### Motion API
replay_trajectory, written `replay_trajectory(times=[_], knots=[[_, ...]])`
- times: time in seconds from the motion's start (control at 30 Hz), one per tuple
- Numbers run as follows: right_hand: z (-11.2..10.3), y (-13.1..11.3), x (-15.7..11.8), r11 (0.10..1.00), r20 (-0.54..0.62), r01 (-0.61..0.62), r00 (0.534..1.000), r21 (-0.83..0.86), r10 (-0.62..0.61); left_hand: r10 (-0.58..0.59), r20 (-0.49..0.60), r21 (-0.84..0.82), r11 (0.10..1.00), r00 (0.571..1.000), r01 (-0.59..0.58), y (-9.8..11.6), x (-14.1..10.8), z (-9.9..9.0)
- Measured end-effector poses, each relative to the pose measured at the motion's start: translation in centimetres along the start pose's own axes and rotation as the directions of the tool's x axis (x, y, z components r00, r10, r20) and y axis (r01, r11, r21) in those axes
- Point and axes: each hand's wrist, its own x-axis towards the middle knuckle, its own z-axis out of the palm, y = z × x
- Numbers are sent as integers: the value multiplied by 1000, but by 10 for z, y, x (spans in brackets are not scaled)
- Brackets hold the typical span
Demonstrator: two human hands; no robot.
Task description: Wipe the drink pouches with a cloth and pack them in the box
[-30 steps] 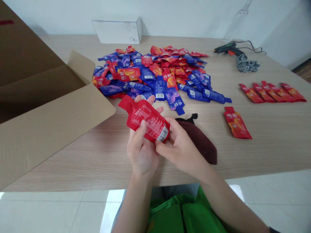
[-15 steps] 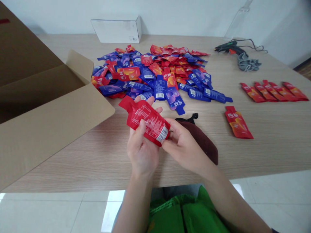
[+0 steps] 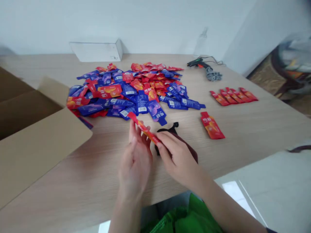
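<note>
A red pouch [image 3: 143,128] is turned edge-on between both hands above the wooden table [image 3: 255,123]. My right hand [image 3: 176,155] pinches its near end. The fingers of my left hand [image 3: 134,158] rest against its left side. A dark maroon cloth bag [image 3: 178,142] lies on the table under my right hand. Just beyond my hands a big pile of red and blue pouches [image 3: 131,89] covers the table's middle. A single red pouch [image 3: 212,125] lies to the right.
An open cardboard box [image 3: 36,129] stands at the left. A row of several red pouches [image 3: 233,95] lies at the right. A glue gun [image 3: 200,63] with its cord and a white box [image 3: 97,51] sit at the back.
The red pouch has turned from label-up to edge-on between my hands. My view has swung right and up, so everything on the table appears shifted left.
</note>
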Motion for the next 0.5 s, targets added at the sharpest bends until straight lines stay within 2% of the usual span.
replay_trajectory(times=[0.07, 0.17, 0.23, 0.3, 0.4, 0.5], knots=[[-25, 21, -3, 985, -144, -150, 980, -83, 137, -92, 85, 87, 993, 992, 84, -6, 0, -1], [-85, 68, -11, 900, -375, -402, 870, -167, 320, -250, 145, 330, 924, 957, 192, -21, 2, -10], [-127, 104, -17, 846, -438, -507, 806, -163, 398, -293, 148, 462, 865, 945, 196, -30, 4, -17], [-159, 136, -23, 793, -457, -590, 754, -153, 472, -276, 131, 526, 833, 952, 170, -37, 7, -20], [-179, 170, -30, 719, -472, -670, 702, -185, 533, -234, 86, 538, 829, 968, 153, -41, 9, -19], [-174, 186, -37, 665, -508, -694, 692, -275, 513, -238, 42, 511, 840, 970, 184, -41, 9, -16]])
